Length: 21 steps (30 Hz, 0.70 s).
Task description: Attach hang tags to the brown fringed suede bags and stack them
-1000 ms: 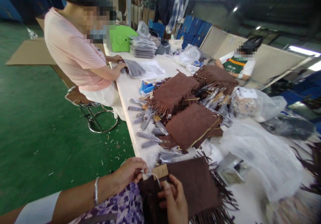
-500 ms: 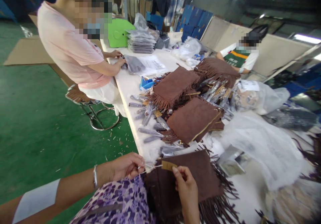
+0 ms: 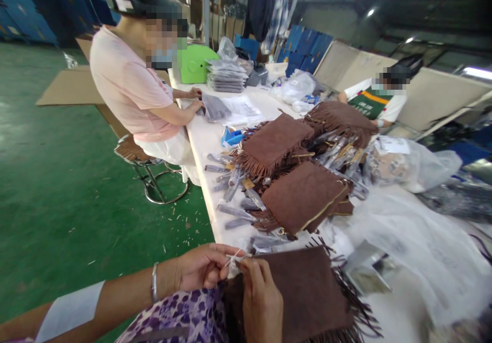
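Note:
A dark brown fringed bag (image 3: 307, 286) lies at the near edge of the table, its fringe spread to the right. By its upper left corner, my left hand (image 3: 202, 267) pinches a thin white string (image 3: 235, 257) between thumb and fingers. My right hand (image 3: 262, 299) is closed over the bag's left part, fingertips pressed together against the same string, close to my left fingertips. The tan tag seen earlier on this string is hidden, apparently behind my right fingers.
More brown fringed bags (image 3: 305, 197) are piled ahead, with several plastic-wrapped pieces (image 3: 234, 215) beside them. A clear plastic sheet (image 3: 418, 250) covers the right side. One co-worker (image 3: 130, 81) handles a grey packet (image 3: 215, 108) at the left edge; another person (image 3: 371, 97) is at the far right.
My right hand has moved left and up to meet my left hand at the string. The tan tag has gone out of sight. The whole view has shifted slightly.

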### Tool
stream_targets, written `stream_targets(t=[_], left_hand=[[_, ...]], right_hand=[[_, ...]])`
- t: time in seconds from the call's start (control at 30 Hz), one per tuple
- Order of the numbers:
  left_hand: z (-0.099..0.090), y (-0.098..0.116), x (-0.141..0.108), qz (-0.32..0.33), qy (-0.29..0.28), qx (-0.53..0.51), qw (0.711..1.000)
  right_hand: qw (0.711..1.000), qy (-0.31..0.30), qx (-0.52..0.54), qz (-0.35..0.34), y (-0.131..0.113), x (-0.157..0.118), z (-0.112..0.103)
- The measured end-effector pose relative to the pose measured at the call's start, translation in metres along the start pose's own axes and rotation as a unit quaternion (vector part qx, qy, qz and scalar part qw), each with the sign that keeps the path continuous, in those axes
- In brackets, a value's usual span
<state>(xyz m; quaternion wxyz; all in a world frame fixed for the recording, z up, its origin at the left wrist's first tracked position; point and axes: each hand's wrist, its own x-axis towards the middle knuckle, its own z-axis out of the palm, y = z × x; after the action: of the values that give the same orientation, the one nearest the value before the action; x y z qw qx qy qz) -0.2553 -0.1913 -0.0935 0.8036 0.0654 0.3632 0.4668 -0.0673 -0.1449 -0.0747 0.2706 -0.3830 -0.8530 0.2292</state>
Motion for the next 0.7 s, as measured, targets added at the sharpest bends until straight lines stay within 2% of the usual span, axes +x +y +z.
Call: stream_targets(t=[0.13,0.23,0.3,0.37,0.43,0.47,0.53,0.6,0.7], left_hand=[[0.004,-0.001,-0.003,0.030,-0.018,0.120,0.992],[0.010,-0.006,-0.002,0.078,-0.032,0.207,0.975],[0.013,-0.010,0.001,0.103,-0.013,0.254,0.962],[0.016,-0.013,0.004,0.119,0.027,0.281,0.952],[0.016,-0.015,0.007,0.135,0.071,0.298,0.942],[0.015,-0.016,0.008,0.146,0.090,0.305,0.937],[0.011,-0.016,0.008,0.172,0.119,0.313,0.927],[0.006,-0.016,0.004,0.192,0.135,0.313,0.920],[-0.003,-0.018,-0.011,0.217,0.143,0.314,0.913]], right_hand=[[0.982,-0.029,0.175,0.069,-0.002,0.010,0.005],[0.937,-0.075,0.310,0.141,0.000,0.012,0.008],[0.882,-0.108,0.417,0.192,0.000,0.009,0.009],[0.799,-0.121,0.538,0.241,0.000,0.004,0.010],[0.723,-0.101,0.620,0.288,0.002,-0.004,0.012],[0.701,-0.078,0.636,0.313,0.004,-0.009,0.013],[0.694,-0.027,0.621,0.363,0.011,-0.019,0.015],[0.712,0.013,0.577,0.399,0.019,-0.029,0.016],[0.787,0.057,0.458,0.410,0.029,-0.040,0.013]])
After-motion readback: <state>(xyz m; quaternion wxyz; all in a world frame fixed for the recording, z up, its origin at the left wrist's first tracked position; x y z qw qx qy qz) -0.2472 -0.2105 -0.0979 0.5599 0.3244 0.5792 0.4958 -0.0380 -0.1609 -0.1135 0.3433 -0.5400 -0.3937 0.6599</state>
